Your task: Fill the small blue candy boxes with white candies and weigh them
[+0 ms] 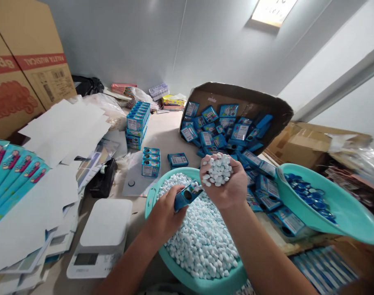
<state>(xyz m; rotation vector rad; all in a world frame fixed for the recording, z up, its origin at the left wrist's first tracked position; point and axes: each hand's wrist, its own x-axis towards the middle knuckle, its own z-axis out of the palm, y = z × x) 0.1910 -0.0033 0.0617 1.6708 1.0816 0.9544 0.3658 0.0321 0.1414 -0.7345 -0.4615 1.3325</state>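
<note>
My left hand (166, 211) is closed around a small blue candy box (183, 198), tilted with its opening facing my right hand. A few white pieces show at that opening. Palm up and fingers curled, my right hand (229, 189) cups a heap of white candies (218, 169) close beside the box. Both hands are above a turquoise basin (202, 285) filled with many more small white candies (202, 241).
Left of the basin are a white kitchen scale (105, 223), a black tape dispenser (104, 176) and loose white sheets (64, 131). Blue boxes stand stacked (137, 125) behind. A cardboard box (211, 90) spills blue boxes. At right, a turquoise tray (352, 217) contains round blue lids (311, 198).
</note>
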